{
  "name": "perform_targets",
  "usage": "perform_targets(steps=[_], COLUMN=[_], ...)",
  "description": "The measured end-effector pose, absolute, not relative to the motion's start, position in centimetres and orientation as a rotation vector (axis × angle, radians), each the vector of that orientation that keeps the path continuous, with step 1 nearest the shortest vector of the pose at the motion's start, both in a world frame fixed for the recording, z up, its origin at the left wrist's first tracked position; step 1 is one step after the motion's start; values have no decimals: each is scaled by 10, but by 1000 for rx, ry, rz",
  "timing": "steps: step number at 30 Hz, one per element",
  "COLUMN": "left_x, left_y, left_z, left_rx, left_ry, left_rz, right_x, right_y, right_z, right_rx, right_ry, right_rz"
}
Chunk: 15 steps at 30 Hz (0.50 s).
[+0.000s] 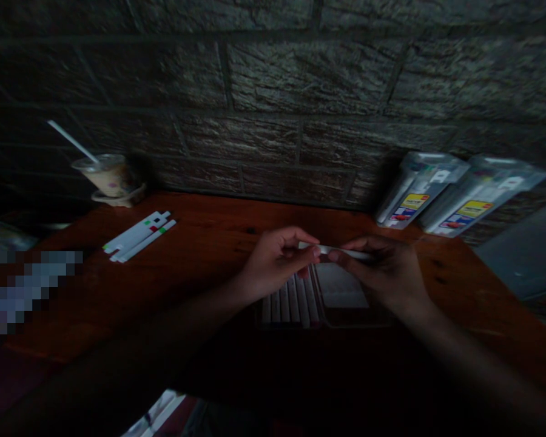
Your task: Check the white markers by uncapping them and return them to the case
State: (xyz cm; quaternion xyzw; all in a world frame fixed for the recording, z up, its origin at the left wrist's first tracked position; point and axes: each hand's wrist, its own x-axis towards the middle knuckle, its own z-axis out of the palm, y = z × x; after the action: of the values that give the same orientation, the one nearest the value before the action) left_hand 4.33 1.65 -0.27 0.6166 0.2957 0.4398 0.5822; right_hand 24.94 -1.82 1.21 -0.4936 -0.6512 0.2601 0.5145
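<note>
Between my two hands a white marker (332, 249) lies level above an open clear case. Thumb and fingers of my left hand (284, 255) pinch its left end. At the other end, my right hand (384, 264) grips the barrel, covering part of it. Below them, the clear plastic case (321, 325) holds a row of several white markers (289, 300) in its left half. A pale sheet or insert (341, 285) shows in its right half. The marker's cap and tip are too dark and small to make out.
Several white markers with coloured marks (139, 237) lie on the wooden table (200, 243) at left. Behind them is a drink cup with a straw (109, 173). Two clear marker cases (418, 188) with yellow labels stand at the right, by the stone wall (264, 79).
</note>
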Motion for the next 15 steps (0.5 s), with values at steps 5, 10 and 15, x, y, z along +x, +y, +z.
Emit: perform_targets(steps=[5, 10, 15], left_x=[45, 45, 44], left_y=[13, 11, 13], left_z=[-6, -7, -9], left_rx=[1506, 1642, 1709], left_ry=[684, 695, 620], left_rz=[999, 970, 967], right_x=[248, 251, 251], right_y=[-21, -22, -20], right_z=[7, 6, 6], right_rx=[-1168, -1186, -1237], right_ry=[-1616, -1654, -1643], right_rz=[557, 503, 489])
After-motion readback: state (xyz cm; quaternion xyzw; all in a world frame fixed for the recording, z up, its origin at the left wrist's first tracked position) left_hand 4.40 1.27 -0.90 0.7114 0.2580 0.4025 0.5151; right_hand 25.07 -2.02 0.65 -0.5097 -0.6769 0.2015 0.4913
